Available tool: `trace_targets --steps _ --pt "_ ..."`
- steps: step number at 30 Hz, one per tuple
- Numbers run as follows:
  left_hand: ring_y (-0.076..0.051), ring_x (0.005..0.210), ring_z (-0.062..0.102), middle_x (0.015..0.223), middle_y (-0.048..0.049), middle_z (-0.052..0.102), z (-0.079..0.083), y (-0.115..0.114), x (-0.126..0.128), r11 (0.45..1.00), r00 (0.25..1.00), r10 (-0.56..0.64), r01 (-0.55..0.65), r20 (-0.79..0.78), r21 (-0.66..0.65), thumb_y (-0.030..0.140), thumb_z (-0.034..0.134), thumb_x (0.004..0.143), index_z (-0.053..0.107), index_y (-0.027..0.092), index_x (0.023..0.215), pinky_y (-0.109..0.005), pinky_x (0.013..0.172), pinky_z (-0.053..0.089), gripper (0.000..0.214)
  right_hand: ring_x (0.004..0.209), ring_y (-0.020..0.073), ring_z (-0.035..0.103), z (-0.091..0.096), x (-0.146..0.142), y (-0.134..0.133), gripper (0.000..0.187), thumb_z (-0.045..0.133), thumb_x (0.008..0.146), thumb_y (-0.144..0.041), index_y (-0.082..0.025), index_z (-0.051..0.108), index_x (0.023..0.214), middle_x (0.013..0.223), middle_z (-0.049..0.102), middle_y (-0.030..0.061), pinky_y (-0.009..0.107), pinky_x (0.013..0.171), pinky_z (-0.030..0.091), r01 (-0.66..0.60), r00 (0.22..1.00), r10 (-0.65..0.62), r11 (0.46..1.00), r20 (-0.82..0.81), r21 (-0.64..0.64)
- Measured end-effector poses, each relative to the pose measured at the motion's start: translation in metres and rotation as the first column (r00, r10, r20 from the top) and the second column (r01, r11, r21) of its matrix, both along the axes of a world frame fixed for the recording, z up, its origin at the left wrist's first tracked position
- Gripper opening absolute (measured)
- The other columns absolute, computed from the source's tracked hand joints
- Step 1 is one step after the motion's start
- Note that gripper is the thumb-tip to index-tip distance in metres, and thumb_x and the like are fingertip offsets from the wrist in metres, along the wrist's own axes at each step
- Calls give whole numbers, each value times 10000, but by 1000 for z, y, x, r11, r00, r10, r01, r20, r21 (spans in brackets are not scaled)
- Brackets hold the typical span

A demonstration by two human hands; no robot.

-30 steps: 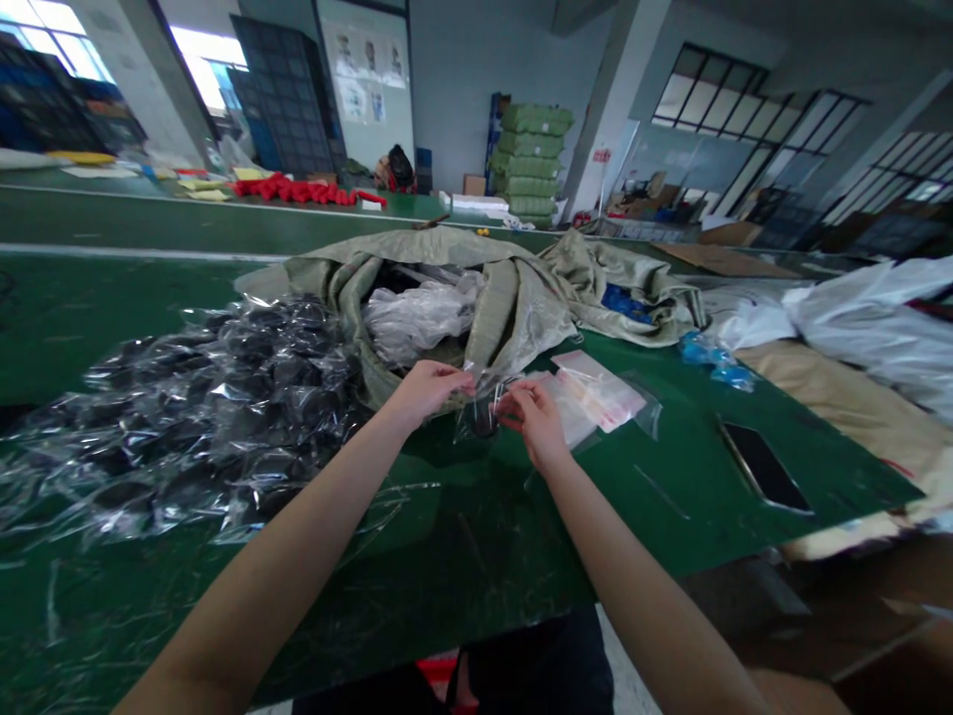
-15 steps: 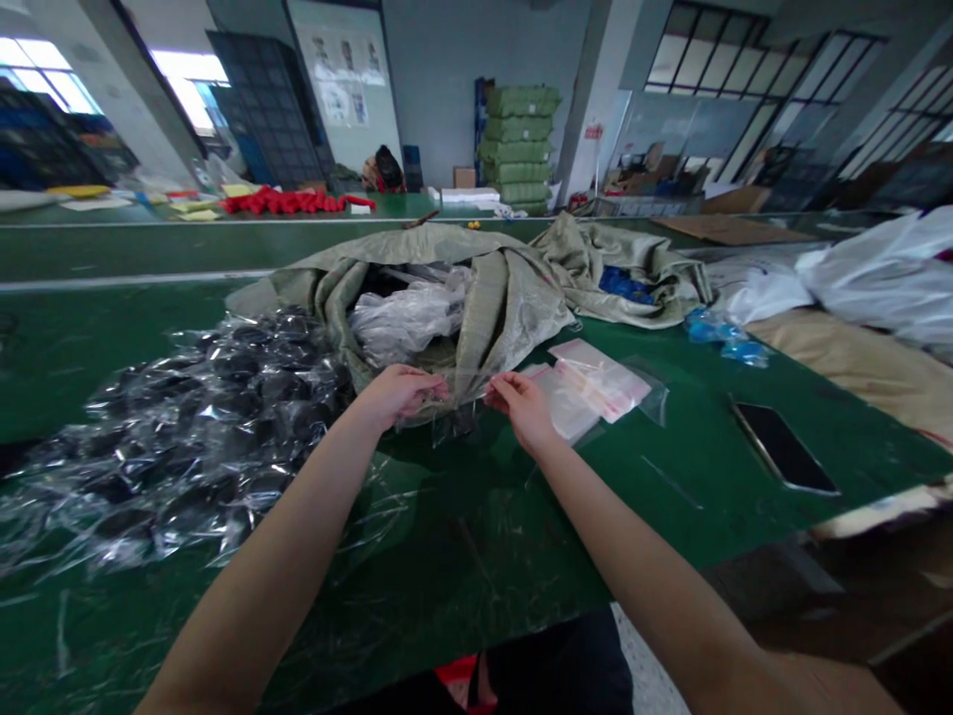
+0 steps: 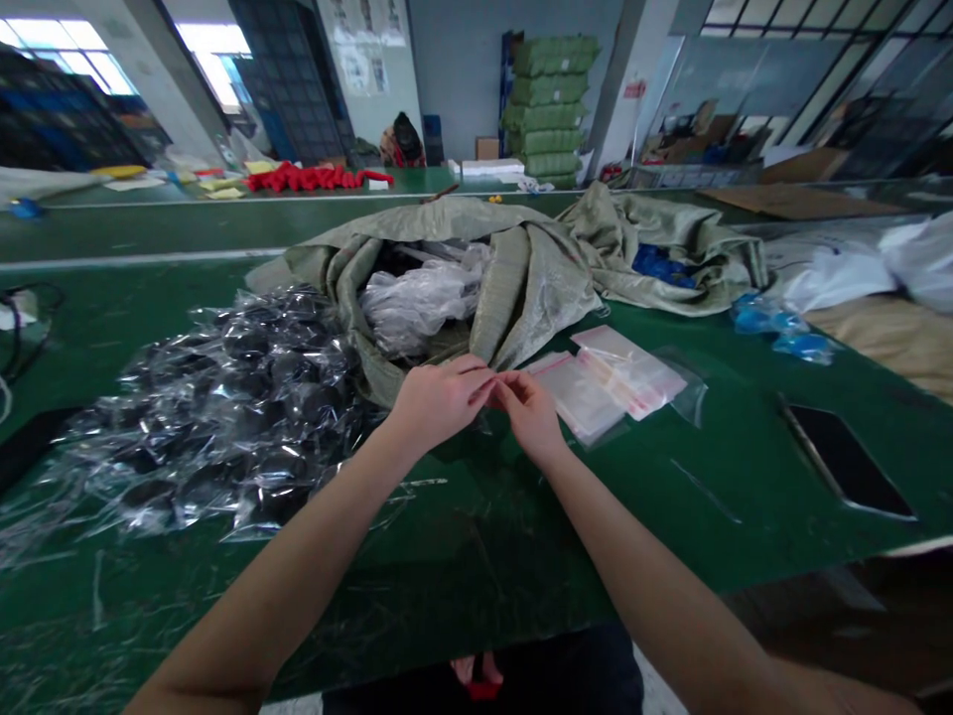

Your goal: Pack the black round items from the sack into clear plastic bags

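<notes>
My left hand (image 3: 445, 399) and my right hand (image 3: 530, 412) meet in front of the sack, fingertips pinched together. Between them is a clear plastic bag, mostly hidden behind the fingers now; half a second ago its film stretched from hand to hand. To the left lies a heap of dark rounded items in clear wrappers (image 3: 249, 397). Beyond my hands, an olive woven sack (image 3: 517, 288) gapes around crumpled clear plastic (image 3: 428, 303). Flat clear bags with reddish edges (image 3: 621, 367) are stacked right of my right hand.
A phone (image 3: 853, 457) lies at the right of the green table (image 3: 476, 536). Behind it are blue plastic pieces (image 3: 781, 326) and a second woven sack (image 3: 715, 263). Cables (image 3: 22, 328) and a black object (image 3: 34, 442) lie far left. Across the table is another person (image 3: 402, 141).
My hands have come together from a short distance apart, the left one moving right and turning its back toward me. The view has shifted slightly left and down.
</notes>
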State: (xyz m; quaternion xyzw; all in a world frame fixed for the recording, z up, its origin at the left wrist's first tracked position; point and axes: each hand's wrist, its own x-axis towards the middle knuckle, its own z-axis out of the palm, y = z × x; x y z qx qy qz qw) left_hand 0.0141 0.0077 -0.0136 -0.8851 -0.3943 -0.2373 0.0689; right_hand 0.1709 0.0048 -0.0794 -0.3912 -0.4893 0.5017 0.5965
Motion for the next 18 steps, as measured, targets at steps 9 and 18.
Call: trace_targets --steps 9,18 --pt "-160 822 668 1034 -50 726 -6 2 1 1000 999 -2 3 -32 14 303 484 935 748 214 976 -246 637 475 282 763 157 649 6 9 -5 131 621 838 -339 -226 684 854 809 689 -4 296 758 531 11 981 -34 992 189 122" --pt "-155 865 675 1062 -49 730 -8 4 0 1000 1000 -17 18 -19 10 328 476 937 746 220 992 -236 685 491 296 814 180 677 2 16 -1 168 645 828 -367 -237 742 875 844 731 5 333 823 544 -22 981 -5 990 196 138"
